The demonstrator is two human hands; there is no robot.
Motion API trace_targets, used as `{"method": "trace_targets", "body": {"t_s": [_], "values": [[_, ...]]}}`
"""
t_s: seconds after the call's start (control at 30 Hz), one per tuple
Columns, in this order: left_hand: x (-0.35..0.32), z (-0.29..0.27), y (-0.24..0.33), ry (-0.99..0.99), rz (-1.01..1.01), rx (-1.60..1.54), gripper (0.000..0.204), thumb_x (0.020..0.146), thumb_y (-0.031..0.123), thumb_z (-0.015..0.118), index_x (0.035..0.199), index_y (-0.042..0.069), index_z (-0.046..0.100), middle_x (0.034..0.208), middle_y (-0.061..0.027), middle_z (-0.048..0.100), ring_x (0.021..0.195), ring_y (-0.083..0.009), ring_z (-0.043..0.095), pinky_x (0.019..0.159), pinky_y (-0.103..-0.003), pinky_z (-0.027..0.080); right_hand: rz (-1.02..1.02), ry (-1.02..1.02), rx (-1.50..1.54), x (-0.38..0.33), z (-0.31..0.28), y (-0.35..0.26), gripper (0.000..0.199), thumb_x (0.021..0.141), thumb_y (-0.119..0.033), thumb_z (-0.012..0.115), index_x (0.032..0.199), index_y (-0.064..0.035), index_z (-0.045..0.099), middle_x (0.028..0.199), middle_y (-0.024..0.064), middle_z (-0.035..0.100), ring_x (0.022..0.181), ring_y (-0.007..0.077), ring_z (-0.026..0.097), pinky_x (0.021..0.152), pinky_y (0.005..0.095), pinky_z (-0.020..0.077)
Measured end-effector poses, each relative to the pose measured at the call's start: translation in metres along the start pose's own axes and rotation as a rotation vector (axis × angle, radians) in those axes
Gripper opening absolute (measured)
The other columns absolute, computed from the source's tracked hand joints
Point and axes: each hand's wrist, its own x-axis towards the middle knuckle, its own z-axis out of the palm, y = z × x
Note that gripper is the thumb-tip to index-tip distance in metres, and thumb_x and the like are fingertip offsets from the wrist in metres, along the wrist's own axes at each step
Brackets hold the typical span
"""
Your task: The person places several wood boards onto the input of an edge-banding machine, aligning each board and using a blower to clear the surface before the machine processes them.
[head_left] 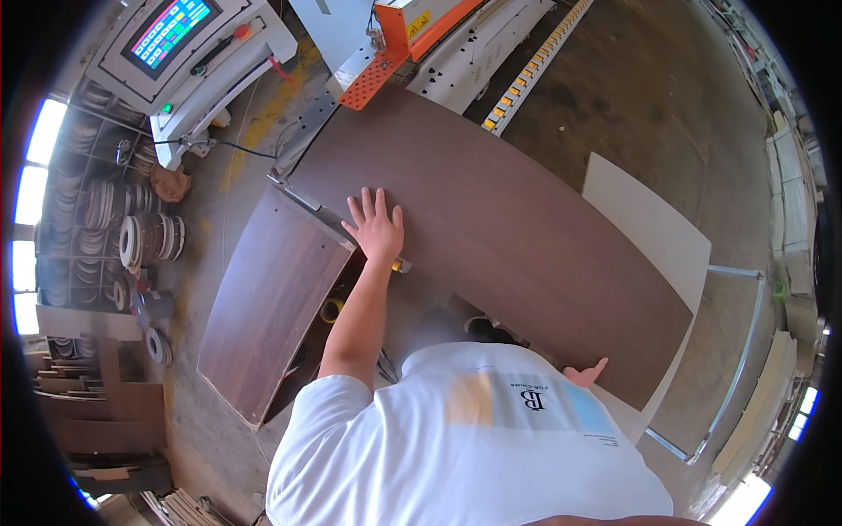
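On the large dark brown panel (pixel 517 228), one left hand (pixel 375 230) is laid flat with fingers spread, one right hand (pixel 585 374) is pressed open-fingered against its near edge, beside one smaller dark panel (pixel 272 302).

woodworking workshop, edge-banding machine (pixel 421 35), control panel (pixel 171 33), banding rolls (pixel 149 238), dark wood panels (pixel 500 228)

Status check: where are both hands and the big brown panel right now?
Left hand flat, fingers spread, on dark brown panel. Right hand at panel's near edge. Panel's far end at orange-trimmed machine; nothing on top.
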Motion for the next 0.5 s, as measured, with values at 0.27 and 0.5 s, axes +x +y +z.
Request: {"method": "trace_targets", "body": {"t_s": [0.27, 0.5], "values": [[0.024, 0.007, 0.008, 0.010, -0.011, 0.002, 0.062, 0.108, 0.049, 0.052, 0.163, 0.022, 0.046, 0.178, -0.0077, 0.029, 0.167, -0.0393, 0.012, 0.126, -0.075, 0.013, 0.014, 0.020, -0.202, 0.014, 0.011, -0.026, 0.116, 0.084, 0.006, 0.061, 0.174, -0.0102, -0.009, 0.177, 0.0267, 0.018, 0.159, 0.0351, 0.033, 0.129, 0.0364, 0.0268], [0.056, 0.023, 0.042, 0.095, 0.008, -0.055, 0.059, 0.106, 0.048, 0.056, 0.159, 0.022, 0.051, 0.175, -0.0085, 0.033, 0.165, -0.0414, 0.017, 0.124, -0.077, 0.015, -0.033, 0.005, 0.187, 0.065, 0.016, -0.035, 0.105, 0.082, 0.008, 0.061, 0.174, -0.0080, 0.014, 0.165, 0.0202, 0.044, 0.142, 0.0232, 0.050, 0.119, 0.0327, 0.0383]]}}
